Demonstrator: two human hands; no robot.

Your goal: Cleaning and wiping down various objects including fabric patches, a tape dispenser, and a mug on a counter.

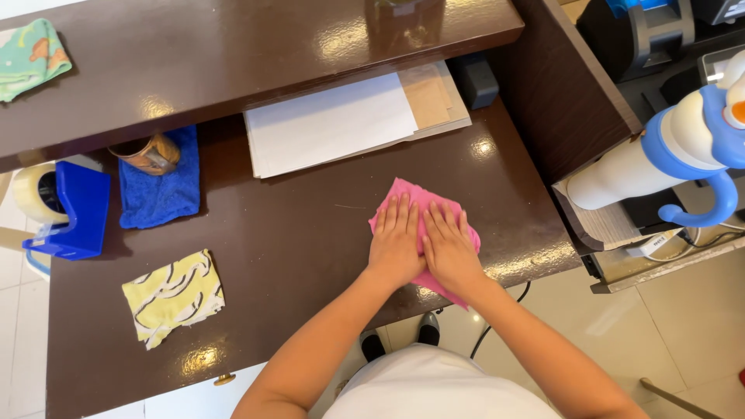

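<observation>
A pink cloth [409, 194] lies flat on the dark brown desk [310, 233], near its front right edge. My left hand [396, 240] and my right hand [448, 247] both rest palm down on the cloth, side by side, fingers stretched out and pointing away from me. The hands cover most of the cloth; only its far corner and right edge show.
A yellow patterned cloth [172, 295] lies at the front left. A blue cloth [161, 194] with a cup [147, 153] on it and a blue tape dispenser [66, 209] sit at the left. Papers [334, 124] lie under a raised shelf [233, 54]. A white and blue bottle [667, 155] stands at the right.
</observation>
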